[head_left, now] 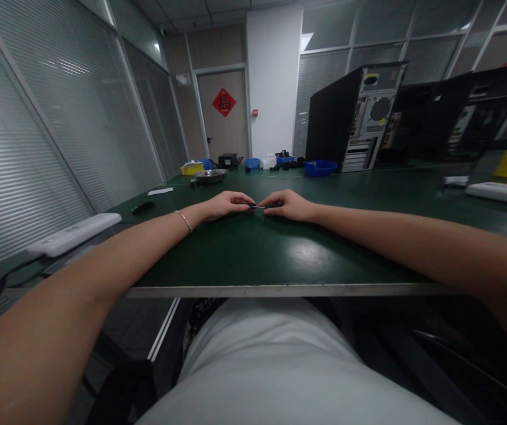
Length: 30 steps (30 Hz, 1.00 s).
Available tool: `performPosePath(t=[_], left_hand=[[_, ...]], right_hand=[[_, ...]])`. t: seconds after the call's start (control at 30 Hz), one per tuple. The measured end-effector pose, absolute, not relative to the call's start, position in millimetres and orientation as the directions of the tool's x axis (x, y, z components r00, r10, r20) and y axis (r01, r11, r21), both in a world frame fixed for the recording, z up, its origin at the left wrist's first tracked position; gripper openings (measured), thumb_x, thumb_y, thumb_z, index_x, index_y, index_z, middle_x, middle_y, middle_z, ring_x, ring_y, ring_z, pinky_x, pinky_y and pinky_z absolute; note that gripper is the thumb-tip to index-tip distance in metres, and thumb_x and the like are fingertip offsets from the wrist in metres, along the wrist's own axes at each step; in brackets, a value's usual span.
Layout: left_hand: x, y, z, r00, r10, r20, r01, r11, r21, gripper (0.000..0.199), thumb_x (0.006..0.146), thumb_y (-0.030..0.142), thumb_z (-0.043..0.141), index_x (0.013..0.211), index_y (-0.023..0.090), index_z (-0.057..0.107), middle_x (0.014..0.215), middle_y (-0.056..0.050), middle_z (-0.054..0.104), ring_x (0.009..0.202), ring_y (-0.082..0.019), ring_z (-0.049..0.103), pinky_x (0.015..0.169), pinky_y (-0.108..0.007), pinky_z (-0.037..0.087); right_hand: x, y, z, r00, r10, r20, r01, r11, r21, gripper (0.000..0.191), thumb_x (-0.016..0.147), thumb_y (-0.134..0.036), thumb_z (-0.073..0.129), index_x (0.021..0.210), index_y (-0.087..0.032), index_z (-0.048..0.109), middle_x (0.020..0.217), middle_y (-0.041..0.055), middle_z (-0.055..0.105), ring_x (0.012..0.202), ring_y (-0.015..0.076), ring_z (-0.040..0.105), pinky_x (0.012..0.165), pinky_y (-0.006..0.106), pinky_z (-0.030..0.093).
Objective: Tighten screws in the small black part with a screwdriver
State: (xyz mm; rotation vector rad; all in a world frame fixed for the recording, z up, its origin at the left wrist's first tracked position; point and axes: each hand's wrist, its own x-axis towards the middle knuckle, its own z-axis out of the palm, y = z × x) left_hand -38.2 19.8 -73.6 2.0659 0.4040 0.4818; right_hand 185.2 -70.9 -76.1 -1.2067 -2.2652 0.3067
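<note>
Over the middle of the green table, my two hands meet fingertip to fingertip with a small gap between them. In my right hand (289, 205) is a slim tool (258, 207) with a thin shiny shaft and a dark grip, like a small screwdriver; most of the grip is hidden by the fingers. The shaft points left toward my left hand (229, 204). Its thumb and fingers pinch a small dark piece (252, 206), too small to make out. Whether the shaft touches that piece I cannot tell.
Beyond my hands stand a metal bowl (210, 176), a yellow bin (192, 169), a blue tray (320, 168) and a black computer case (337, 118). A dark green piece (143, 208) and a white power strip (80, 232) lie left. The table's front edge (280, 290) is close to my body.
</note>
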Motion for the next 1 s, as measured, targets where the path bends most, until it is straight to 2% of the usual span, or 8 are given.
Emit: performPosePath(t=[0.27,0.43,0.77,1.0], left_hand=[[-34.3,16.7,-75.7,0.851,0.494,0.177,0.155,-0.559,0.814,0.044,0.068,0.040,0.067,0.104,0.017,0.061,0.100,-0.006,0.065,0.096,-0.020,0.056,0.089,-0.036,0.039],[-33.4,21.3,-78.0,0.832,0.534,0.149,0.166,-0.496,0.852,0.041,0.067,0.038,0.067,0.102,0.016,0.062,0.096,-0.006,0.065,0.092,-0.019,0.057,0.088,-0.035,0.039],[-33.7,22.3,-76.7,0.830,0.537,0.151,0.164,-0.493,0.854,0.038,0.067,0.032,0.067,0.101,0.015,0.064,0.096,-0.006,0.066,0.093,-0.020,0.057,0.091,-0.036,0.037],[-34.0,17.6,-72.9,0.837,0.527,0.150,0.197,-0.544,0.816,0.041,0.067,0.036,0.066,0.103,0.016,0.063,0.098,-0.006,0.066,0.095,-0.020,0.057,0.091,-0.036,0.037]], right_hand=[[185.9,-71.3,-74.9,-0.421,0.829,0.368,0.699,0.555,-0.451,0.035,0.075,-0.030,0.060,0.108,-0.020,0.064,0.103,0.0040,0.065,0.090,0.0200,0.057,0.079,0.030,0.042],[184.0,-72.4,-74.9,-0.417,0.825,0.382,0.703,0.559,-0.440,0.035,0.076,-0.029,0.058,0.109,-0.019,0.063,0.101,0.0043,0.066,0.087,0.0188,0.058,0.077,0.029,0.043],[181.2,-74.2,-74.6,-0.391,0.828,0.403,0.766,0.535,-0.356,0.031,0.076,-0.027,0.059,0.106,-0.021,0.065,0.097,0.0038,0.066,0.084,0.0179,0.058,0.074,0.026,0.042],[180.7,-77.0,-75.7,-0.456,0.777,0.433,0.760,0.594,-0.265,0.032,0.077,-0.026,0.058,0.108,-0.021,0.064,0.092,0.0050,0.064,0.081,0.0180,0.056,0.073,0.027,0.042]])
